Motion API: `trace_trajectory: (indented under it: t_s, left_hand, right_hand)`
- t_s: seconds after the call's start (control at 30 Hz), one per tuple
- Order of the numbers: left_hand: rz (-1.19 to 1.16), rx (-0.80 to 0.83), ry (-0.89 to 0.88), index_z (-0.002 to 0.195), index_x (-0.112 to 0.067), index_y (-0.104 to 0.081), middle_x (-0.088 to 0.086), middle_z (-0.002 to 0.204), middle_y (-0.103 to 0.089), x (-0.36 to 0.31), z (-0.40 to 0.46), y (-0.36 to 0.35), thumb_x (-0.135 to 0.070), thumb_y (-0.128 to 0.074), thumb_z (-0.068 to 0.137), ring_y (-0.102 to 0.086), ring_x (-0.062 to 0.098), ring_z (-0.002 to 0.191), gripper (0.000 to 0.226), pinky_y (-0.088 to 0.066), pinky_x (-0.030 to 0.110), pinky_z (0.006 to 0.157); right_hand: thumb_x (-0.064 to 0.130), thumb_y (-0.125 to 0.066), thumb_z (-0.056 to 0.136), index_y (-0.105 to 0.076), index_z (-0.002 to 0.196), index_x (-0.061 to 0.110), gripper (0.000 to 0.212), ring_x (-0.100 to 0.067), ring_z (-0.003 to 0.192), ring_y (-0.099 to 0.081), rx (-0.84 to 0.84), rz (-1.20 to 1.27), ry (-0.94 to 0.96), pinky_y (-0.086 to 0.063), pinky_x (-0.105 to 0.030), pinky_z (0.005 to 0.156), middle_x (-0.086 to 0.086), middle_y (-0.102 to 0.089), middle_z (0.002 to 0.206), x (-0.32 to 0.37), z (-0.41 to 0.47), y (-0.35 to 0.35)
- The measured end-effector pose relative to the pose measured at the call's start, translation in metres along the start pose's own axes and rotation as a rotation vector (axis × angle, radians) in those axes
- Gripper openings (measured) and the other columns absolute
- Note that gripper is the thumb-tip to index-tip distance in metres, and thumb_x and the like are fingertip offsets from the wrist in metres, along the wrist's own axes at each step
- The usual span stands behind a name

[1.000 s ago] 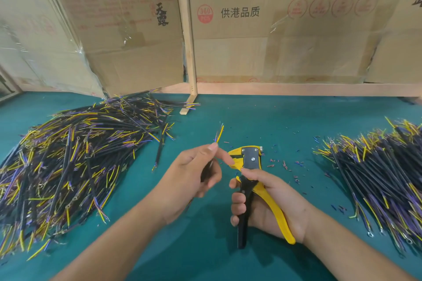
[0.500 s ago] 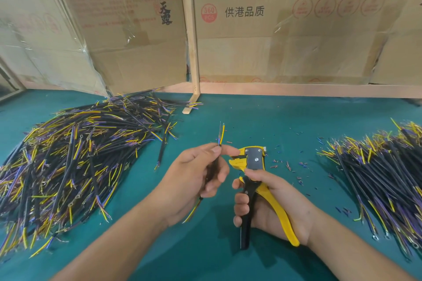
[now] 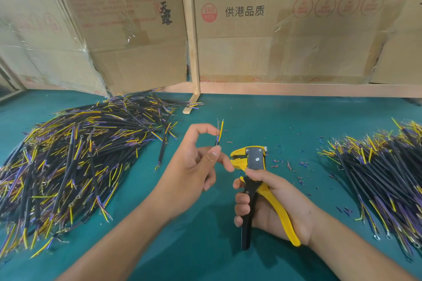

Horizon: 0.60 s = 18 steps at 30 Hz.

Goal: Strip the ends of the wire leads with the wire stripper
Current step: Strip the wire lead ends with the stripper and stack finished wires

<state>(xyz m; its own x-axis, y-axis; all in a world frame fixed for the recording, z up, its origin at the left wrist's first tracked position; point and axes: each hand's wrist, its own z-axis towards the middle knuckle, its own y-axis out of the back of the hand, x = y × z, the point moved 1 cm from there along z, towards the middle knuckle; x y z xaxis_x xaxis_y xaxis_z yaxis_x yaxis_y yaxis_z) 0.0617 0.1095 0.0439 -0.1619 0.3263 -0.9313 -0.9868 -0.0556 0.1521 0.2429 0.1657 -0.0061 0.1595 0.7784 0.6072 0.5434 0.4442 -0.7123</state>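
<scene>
My left hand [image 3: 196, 162] pinches one black wire lead [image 3: 218, 134] between thumb and fingers. The lead's yellow and purple ends point upward, with bare strands at their tips. My right hand [image 3: 269, 203] grips the yellow and black wire stripper [image 3: 253, 166] by its handles. The stripper's jaws face left, just right of my left fingertips, and the lead is not in the jaws.
A large pile of wire leads [image 3: 75, 155] lies on the green table [image 3: 251, 116] at the left. A second pile [image 3: 383, 171] lies at the right. Small bits of stripped insulation [image 3: 294, 166] are scattered beside the stripper. Cardboard boxes [image 3: 274, 29] stand along the back.
My left hand has lifted the lead up and away from the stripper's jaws, and its index finger has curled over the top. My right hand has kept its grip.
</scene>
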Motion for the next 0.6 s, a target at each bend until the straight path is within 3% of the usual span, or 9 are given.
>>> trace_trajectory:
  t_s: [0.33,0.6]
  left_hand:
    - [0.002,-0.009,-0.021,0.109,-0.027,-0.042,0.004,0.098,-0.07,0.004,0.001,0.001,-0.021,-0.046,0.103,-0.042,0.019,0.044,0.009,-0.035,0.017,0.045]
    - [0.06,-0.001,-0.071,0.109,-0.025,-0.043,0.003,0.091,-0.069,0.007,0.002,0.003,-0.017,-0.044,0.103,-0.035,0.014,0.04,0.01,-0.033,0.018,0.044]
  right_hand:
    - [0.036,-0.08,0.079,-0.069,0.09,0.005,0.034,-0.027,0.061,-0.048,0.051,0.004,-0.018,-0.05,-0.044,0.07,-0.01,-0.048,0.072,-0.001,0.008,0.011]
    - [0.036,-0.079,0.08,-0.069,0.092,0.006,0.034,-0.027,0.062,-0.049,0.061,0.011,-0.018,-0.05,-0.045,0.07,-0.01,-0.048,0.072,-0.002,0.01,0.015]
